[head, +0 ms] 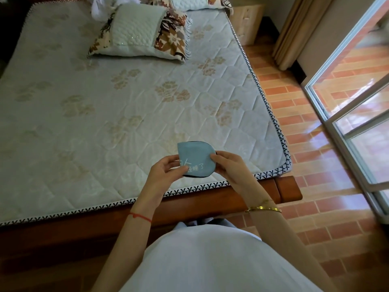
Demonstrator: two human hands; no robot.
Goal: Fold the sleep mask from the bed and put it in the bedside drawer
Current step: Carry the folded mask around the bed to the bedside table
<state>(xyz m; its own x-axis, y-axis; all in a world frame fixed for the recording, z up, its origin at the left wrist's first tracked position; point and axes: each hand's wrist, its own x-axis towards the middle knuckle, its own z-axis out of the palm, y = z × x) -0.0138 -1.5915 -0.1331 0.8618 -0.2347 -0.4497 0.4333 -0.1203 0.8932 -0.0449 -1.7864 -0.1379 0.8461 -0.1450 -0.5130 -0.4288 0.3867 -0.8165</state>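
The sleep mask [194, 154] is light blue with a dark edge and white lettering, folded in half into a rounded shape. I hold it in the air above the foot corner of the bed [105, 114]. My left hand [166, 169] pinches its lower left side, and my right hand [229, 165] pinches its right edge. The bedside cabinet [248, 22], pale wood with drawers, stands far away at the head of the bed on the right; its drawers look closed.
A patterned pillow [139, 32] lies near the head of the mattress, with more bedding behind it. The wooden bed frame [288, 188] juts out at the foot corner. Brick-pattern floor [305, 144] runs along the right side, next to a curtain [299, 32] and a glass sliding door [357, 114].
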